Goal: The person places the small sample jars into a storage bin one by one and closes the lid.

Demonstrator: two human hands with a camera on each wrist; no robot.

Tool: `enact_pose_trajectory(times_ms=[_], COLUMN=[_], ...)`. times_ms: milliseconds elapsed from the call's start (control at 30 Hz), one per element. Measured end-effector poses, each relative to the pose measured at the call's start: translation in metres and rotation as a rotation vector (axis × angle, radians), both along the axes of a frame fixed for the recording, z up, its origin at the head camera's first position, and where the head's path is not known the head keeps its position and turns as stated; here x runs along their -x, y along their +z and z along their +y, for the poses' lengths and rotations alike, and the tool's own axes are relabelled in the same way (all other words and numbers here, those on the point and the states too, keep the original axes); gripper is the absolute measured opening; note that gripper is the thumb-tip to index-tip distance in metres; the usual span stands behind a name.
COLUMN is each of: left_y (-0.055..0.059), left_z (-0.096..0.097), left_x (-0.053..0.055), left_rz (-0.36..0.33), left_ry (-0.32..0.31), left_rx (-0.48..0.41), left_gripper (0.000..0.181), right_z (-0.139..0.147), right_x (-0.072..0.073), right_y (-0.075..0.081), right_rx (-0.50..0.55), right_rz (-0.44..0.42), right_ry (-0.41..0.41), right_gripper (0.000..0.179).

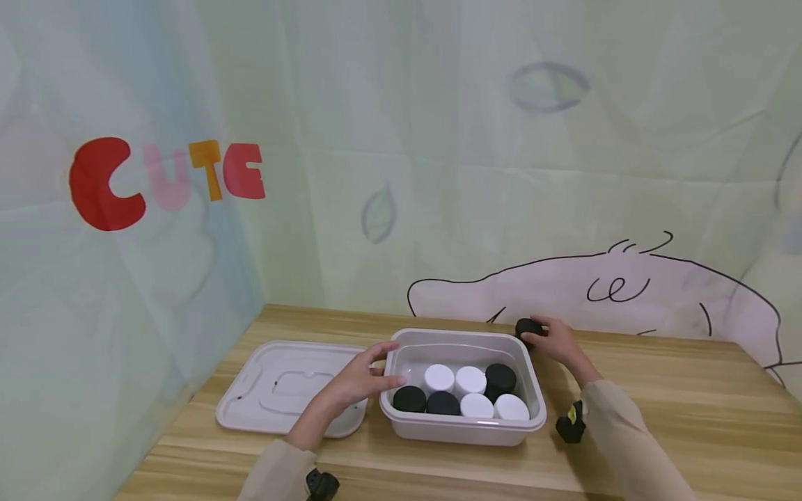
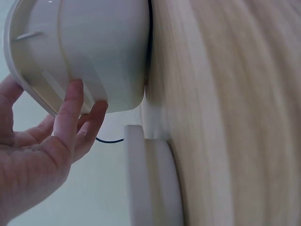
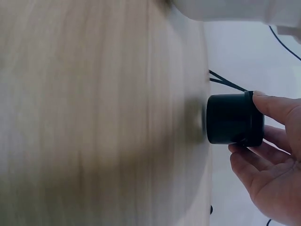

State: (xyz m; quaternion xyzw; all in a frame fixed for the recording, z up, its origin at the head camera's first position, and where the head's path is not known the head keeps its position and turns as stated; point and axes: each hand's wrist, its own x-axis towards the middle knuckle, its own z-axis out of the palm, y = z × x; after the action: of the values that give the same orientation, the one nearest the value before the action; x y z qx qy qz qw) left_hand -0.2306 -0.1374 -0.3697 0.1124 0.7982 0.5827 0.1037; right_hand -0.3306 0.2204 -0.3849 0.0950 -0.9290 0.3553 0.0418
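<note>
Clockwise from the box's (image 1: 460,435) centre: a curtain (image 1: 438,229) rises beyond 12, the right hand (image 1: 557,341) and its jar (image 1: 528,327) block 2, bare table (image 1: 464,476) opens at 6, the left hand (image 1: 360,379) bars 9.

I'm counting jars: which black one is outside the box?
The black jar held by the right hand, beside the box; the other three black jars are inside it.

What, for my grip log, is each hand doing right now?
Left hand: closed, holding the white bin at its rim.
Right hand: closed, holding a black jar.
</note>
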Motion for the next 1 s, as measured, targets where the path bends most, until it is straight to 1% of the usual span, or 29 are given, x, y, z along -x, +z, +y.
enact_pose_trajectory(times_ms=[167,233,300,533,833,1000], left_y=[-0.001,-0.001,-0.002,-0.001,-0.001,-0.002], left_z=[0.0,0.001,0.001,0.0,0.0,0.001], left_x=[0.0,0.001,0.002,0.002,0.002,0.004], left_rz=[0.003,0.005,0.003,0.007,0.006,0.004], left_ry=[-0.003,0.001,0.009,0.016,0.025,0.021], left_rx=[0.002,0.005,0.008,0.006,0.01,0.007], left_gripper=[0.066,0.066,0.066,0.065,0.064,0.063], right_z=[0.011,0.015,0.017,0.021,0.009,-0.002], right_x=[-0.008,-0.011,-0.015,-0.032,-0.059,-0.071], right_y=[0.006,0.011,0.017,0.041,0.067,0.074], right_rx=[-0.005,-0.003,-0.002,0.016,0.04,0.054], right_rz=[0.03,0.058,0.087,0.123,0.121,0.138], right_ry=[0.002,0.008,0.013,0.012,0.025,0.05], right_gripper=[0.05,0.05,0.05,0.051,0.056,0.054])
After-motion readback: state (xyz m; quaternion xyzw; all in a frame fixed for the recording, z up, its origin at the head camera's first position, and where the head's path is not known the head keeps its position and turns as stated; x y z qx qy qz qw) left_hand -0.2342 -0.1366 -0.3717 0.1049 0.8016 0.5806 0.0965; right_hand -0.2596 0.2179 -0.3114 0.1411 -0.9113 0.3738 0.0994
